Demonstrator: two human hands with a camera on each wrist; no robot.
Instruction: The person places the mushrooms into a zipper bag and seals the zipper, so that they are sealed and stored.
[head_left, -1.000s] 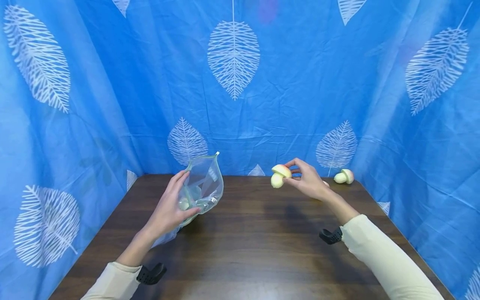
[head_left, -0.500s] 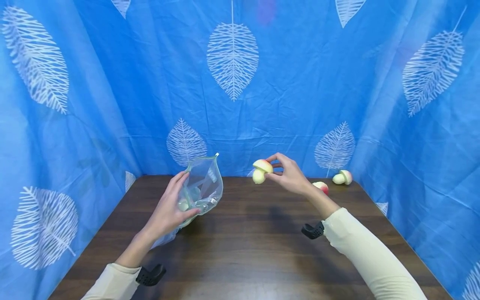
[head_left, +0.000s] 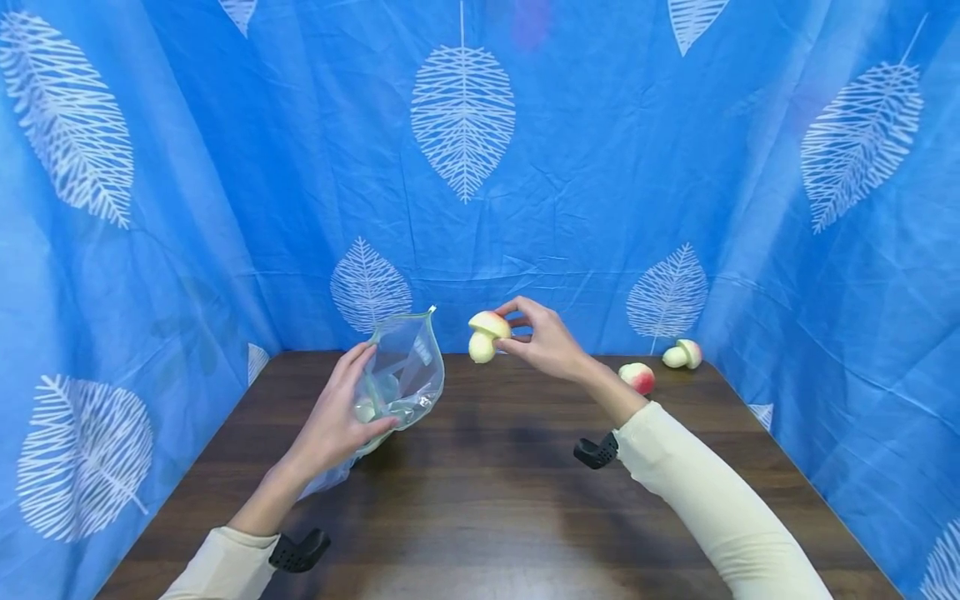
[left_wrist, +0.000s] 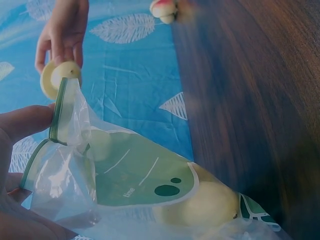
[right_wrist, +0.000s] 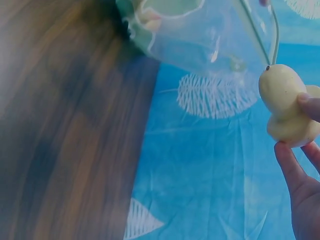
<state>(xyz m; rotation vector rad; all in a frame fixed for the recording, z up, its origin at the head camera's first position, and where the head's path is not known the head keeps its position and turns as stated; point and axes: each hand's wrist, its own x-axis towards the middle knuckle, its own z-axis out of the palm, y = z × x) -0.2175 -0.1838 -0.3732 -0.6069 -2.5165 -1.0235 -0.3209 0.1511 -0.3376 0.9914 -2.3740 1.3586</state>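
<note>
In the head view my left hand [head_left: 333,425] holds a clear zip bag [head_left: 411,367] by its rim, thumb and fingers spreading the mouth apart. Through the bag's wall in the left wrist view a pale yellow rounded item [left_wrist: 205,202] shows; its kind is partly hidden by the green print. Off to the right of the bag's mouth, my right hand [head_left: 547,342] pinches a toy mushroom [head_left: 483,346] with a yellow stem and a pinkish cap. It hangs above the table, apart from the bag in the head view.
Two more mushrooms lie at the table's back right: one with its red cap [head_left: 637,378] toward me, another on its side [head_left: 682,355] by the corner. A blue leaf-print curtain [head_left: 570,183] surrounds the dark wooden table [head_left: 487,500] at the back and sides.
My right hand has carried the mushroom leftward, nearer the bag, uncovering the red-capped mushroom behind the forearm. The left hand and bag have stayed nearly still.
</note>
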